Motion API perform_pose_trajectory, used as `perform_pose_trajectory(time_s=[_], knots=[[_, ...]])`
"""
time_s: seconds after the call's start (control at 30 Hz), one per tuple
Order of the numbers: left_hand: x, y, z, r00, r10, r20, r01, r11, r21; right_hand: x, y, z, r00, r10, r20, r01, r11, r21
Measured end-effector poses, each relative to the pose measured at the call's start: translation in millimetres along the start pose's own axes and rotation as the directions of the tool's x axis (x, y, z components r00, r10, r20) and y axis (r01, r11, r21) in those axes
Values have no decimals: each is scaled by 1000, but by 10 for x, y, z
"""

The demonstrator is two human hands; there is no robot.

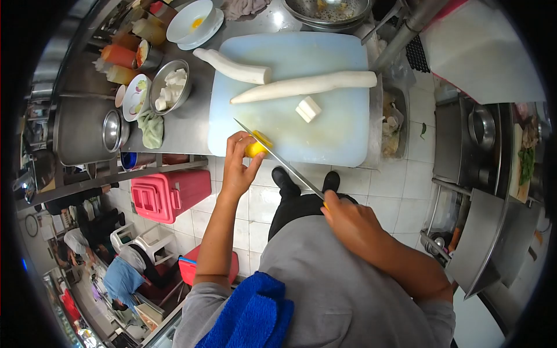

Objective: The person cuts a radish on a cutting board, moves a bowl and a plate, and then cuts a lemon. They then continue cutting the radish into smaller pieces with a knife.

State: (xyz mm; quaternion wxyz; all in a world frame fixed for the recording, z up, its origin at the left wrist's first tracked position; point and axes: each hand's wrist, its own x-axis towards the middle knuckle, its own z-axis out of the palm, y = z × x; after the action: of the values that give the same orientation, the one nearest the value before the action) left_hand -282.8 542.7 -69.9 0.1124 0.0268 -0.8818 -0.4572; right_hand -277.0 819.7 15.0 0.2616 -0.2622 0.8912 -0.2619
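My left hand (pixel 239 161) grips a small, bright yellow, rounded thing (pixel 258 145) at the near edge of the pale blue cutting board (pixel 342 136); I cannot tell its kind. In my right hand (pixel 355 223) is the yellow handle of a long knife (pixel 290 169). Its blade slants up and left across the yellow thing, the tip over the board. Farther back on the board lie a long, peeled white root (pixel 307 86) and a shorter, curved white root (pixel 235 67). A cut white block (pixel 308 109) rests just in front of them.
Left of the board stand a metal bowl of white chunks (pixel 172 87), a green cloth (pixel 151 129) and several sauce bottles (pixel 119 55). A white bowl (pixel 190 22) and a metal colander (pixel 328 10) are behind. A red bin (pixel 171 194) sits below; people work at lower left.
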Motion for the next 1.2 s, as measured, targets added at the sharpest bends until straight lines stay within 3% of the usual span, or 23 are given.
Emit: perform_pose_trajectory(time_s=[0.07, 0.13, 0.27, 0.33, 0.47, 0.57, 0.67, 0.77, 0.83, 0.97, 1.07, 1.17, 1.2], knots=[[-6, -30, 10, 999, 47, -10, -47, 999, 28, 206, -29, 96, 999, -36, -26, 37, 998, 48], [-18, -54, 11, 999, 48, -23, -47, 999, 21, 415, -91, 167, 994, -90, -69, 88, 996, -33], [-5, -65, 10, 1000, 20, -3, -20, 999, -25, 336, -32, 108, 990, -95, -102, 98, 995, 27], [-12, -68, 11, 1000, 29, 2, -29, 1000, -1, 119, -10, -11, 1000, -22, 17, 21, 998, 53], [-14, -66, -19, 999, 12, 53, -13, 1000, 23, 253, 13, 108, 999, -36, -13, 37, 996, 82], [-18, -73, -20, 999, 21, 48, -22, 999, 23, 440, -32, 177, 999, -38, 18, 38, 999, -1], [-2, -65, 2, 999, 30, 45, -30, 999, 17, 211, 21, 39, 1000, -28, 1, 28, 996, 81], [-32, -60, 13, 999, 34, 10, -34, 999, -6, 50, 36, -54, 987, 60, 151, -66, 997, 29], [-31, -114, 31, 999, 43, 1, -43, 999, -24, 230, 39, 50, 999, -21, 46, 16, 993, 120], [-61, -109, 48, 999, 53, -5, -53, 999, 10, 678, 15, 266, 998, -60, 34, 56, 993, 106], [-51, -105, 65, 997, 69, -33, -69, 998, 7, 395, 163, 210, 996, 15, 91, -24, 995, 102], [-25, -58, 62, 999, -36, -23, 34, 997, -68, 7, 352, 30, 967, 130, 221, -143, 988, 48], [-1, -108, 52, 995, -79, -56, 68, 980, -188, -42, 410, -27, 966, 129, 225, -141, 989, 43]])
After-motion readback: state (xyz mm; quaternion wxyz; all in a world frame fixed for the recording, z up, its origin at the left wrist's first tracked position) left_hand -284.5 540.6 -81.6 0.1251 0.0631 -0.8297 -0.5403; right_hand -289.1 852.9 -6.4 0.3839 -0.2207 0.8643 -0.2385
